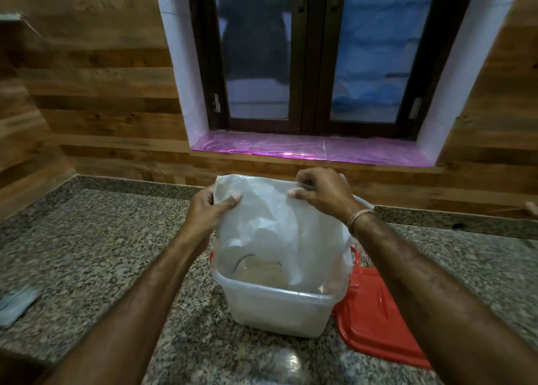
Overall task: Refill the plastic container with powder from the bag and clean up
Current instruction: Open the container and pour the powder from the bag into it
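A clear plastic container [276, 312] stands on the granite counter, with pale powder [262, 274] visible inside. A white translucent bag [270, 221] hangs upside down over it, its lower end reaching into the container. My left hand [208, 210] grips the bag's upper left corner. My right hand [323, 194] pinches the upper right corner. Both hands hold the bag raised above the container.
A red lid [375, 317] lies flat on the counter [116, 253], right of the container. A folded pale cloth [16, 303] rests at the far left. A window with a pink-lined sill [305, 149] is behind, set in a wood-panelled wall.
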The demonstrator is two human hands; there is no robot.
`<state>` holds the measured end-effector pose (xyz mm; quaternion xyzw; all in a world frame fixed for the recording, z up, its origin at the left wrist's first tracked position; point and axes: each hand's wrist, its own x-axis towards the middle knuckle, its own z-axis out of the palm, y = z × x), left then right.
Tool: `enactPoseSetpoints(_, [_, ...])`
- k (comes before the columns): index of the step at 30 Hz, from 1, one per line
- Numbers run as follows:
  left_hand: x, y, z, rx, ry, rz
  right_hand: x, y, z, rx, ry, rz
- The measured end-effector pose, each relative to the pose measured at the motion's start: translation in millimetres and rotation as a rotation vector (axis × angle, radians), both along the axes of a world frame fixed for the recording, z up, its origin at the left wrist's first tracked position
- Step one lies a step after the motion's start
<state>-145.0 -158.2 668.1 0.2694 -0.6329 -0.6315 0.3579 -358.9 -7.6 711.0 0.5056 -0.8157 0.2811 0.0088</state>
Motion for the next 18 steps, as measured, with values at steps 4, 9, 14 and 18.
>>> enactPoseSetpoints(4, [3.2,-9.6,-1.9,0.235,0.095,0.087,-32.8,23.4,-0.5,0.013,-0.027,-0.077])
enactPoseSetpoints(9, [1.9,-15.2,-10.1,0.367,0.107,0.139,-61.7,51.8,-27.8,-0.353,-0.803,0.085])
enactPoseSetpoints(14, [-5.9,-25.1,-16.8,0.443,0.095,0.2,-55.1,53.2,-70.0,-0.726,-1.406,0.13])
enactPoseSetpoints(18, [-10.0,-26.9,-10.9,0.456,0.114,0.231,-37.4,45.1,-93.6,-0.499,-1.318,0.084])
